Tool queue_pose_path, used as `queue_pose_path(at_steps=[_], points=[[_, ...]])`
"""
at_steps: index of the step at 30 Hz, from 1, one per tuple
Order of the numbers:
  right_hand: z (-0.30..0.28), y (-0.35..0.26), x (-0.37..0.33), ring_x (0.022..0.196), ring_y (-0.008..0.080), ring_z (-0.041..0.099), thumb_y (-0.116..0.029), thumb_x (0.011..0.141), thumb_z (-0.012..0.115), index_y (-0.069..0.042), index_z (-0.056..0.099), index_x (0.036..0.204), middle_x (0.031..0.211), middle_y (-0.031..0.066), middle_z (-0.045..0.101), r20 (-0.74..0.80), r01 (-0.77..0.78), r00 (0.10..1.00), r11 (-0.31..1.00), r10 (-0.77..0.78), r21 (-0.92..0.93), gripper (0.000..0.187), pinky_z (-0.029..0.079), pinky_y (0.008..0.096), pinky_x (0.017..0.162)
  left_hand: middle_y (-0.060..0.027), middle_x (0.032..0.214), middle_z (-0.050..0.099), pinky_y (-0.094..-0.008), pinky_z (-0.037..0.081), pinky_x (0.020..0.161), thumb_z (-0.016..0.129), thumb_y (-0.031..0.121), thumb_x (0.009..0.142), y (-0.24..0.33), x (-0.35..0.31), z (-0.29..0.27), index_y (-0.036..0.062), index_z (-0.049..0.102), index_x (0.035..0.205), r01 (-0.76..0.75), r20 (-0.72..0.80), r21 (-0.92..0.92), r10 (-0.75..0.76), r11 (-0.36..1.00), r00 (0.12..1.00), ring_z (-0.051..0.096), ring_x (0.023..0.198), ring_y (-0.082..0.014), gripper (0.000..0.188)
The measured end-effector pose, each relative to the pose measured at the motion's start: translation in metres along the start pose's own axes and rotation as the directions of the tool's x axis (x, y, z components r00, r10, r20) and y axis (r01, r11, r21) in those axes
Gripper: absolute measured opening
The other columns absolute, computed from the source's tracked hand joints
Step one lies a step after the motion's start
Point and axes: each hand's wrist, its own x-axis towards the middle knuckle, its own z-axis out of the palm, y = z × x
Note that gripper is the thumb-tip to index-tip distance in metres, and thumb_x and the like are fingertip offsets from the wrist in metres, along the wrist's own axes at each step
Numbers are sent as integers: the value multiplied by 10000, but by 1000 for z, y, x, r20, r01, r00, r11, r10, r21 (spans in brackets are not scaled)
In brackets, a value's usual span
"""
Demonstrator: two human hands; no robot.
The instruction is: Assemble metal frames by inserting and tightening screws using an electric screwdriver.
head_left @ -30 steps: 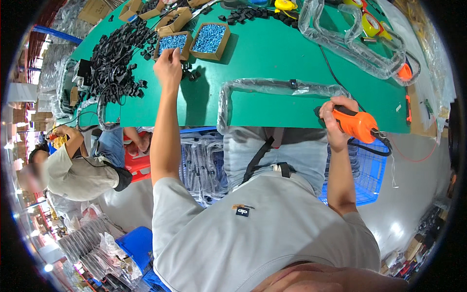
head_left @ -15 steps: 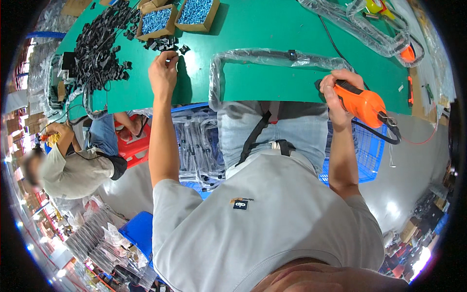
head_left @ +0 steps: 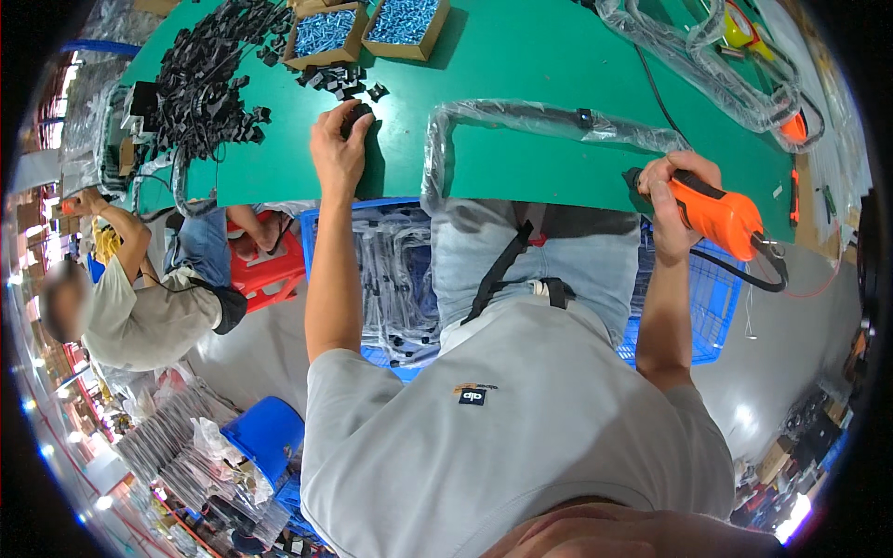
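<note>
My left hand [head_left: 337,153] pinches a small black plastic piece [head_left: 355,116] just above the green tabletop, close to a little group of similar black pieces [head_left: 337,82]. In my right hand [head_left: 672,191] is an orange corded power screwdriver [head_left: 721,214], its dark tip pointing left over the table's near edge. Between my hands lies a bent dark tube [head_left: 512,113] wrapped in clear plastic, with a small black piece on its upper stretch. Its right end reaches close to my right hand.
Two cardboard boxes of bluish screws [head_left: 402,20] stand beyond my left hand, beside a big heap of black pieces [head_left: 205,93]. More wrapped tubes [head_left: 716,88] lie at the far right. Under the table edge are blue crates [head_left: 712,316]. A co-worker [head_left: 153,312] sits at left.
My left hand has drawn slightly back from the black pieces, and one now shows in its fingers. My right hand still grips the screwdriver. The whole view has shifted a little.
</note>
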Motion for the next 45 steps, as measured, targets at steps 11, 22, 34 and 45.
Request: queue_pose_path(at_steps=[11, 22, 34, 45], points=[[-2, -4, 0, 784, 131, 599, 46, 850, 682, -3, 545, 1194, 909, 68, 613, 44, -57, 997, 998, 59, -37, 373, 516, 295, 723, -138, 1055, 674, -369, 528, 831, 803, 194, 822, 7, 3, 1, 98, 738, 1155, 47, 14, 24, -47, 999, 999, 655, 930, -280, 353], [-2, 2, 4, 782, 126, 578, 0, 812, 708, -33, 567, 1202, 908, 49, 605, 40, -148, 987, 980, 155, -130, 416, 484, 298, 727, -140, 987, 719, -449, 512, 841, 760, 349, 863, 70, 97, 34, 119, 770, 1046, -236, 37, 352, 238, 906, 970, 664, 955, -357, 294], [-1, 4, -2, 731, 137, 564, 38, 860, 645, -14, 539, 1222, 873, 69, 573, -21, -148, 989, 989, 148, -4, 381, 491, 283, 687, -195, 988, 749, -454, 604, 784, 721, 153, 791, 92, 153, 61, 50, 767, 917, -47, 226, 450, -63, 892, 972, 741, 914, -364, 169], [-7, 3, -8, 755, 141, 557, 39, 905, 604, -17, 538, 1233, 893, 69, 568, -48, -89, 995, 996, 89, 6, 340, 484, 291, 687, -204, 800, 715, -430, 549, 713, 783, 224, 820, 80, 134, 61, 34, 770, 895, -37, -2, -61, 37, 997, 999, 709, 760, -337, 205]])
